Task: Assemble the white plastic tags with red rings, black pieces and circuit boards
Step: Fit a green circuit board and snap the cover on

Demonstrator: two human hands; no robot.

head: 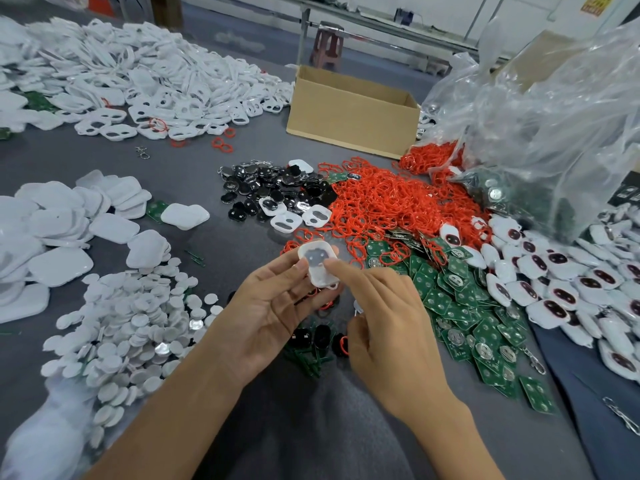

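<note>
My left hand (277,306) holds a white plastic tag (319,265) between thumb and fingers, its hollow side up with a dark piece seated inside. My right hand (384,317) presses its index fingertip onto the tag's lower half, and its other fingers curl round a small metal part. Behind the hands lies a heap of red rings (391,202). A pile of black pieces (273,192) lies to the left of the rings. Green circuit boards (464,306) spread out to the right of my hands.
White tag shells are heaped at the far left (145,77). White covers (52,233) and round discs (138,320) lie at the near left. Assembled tags (571,285) are at the right, beside a cardboard box (353,112) and a clear plastic bag (554,133).
</note>
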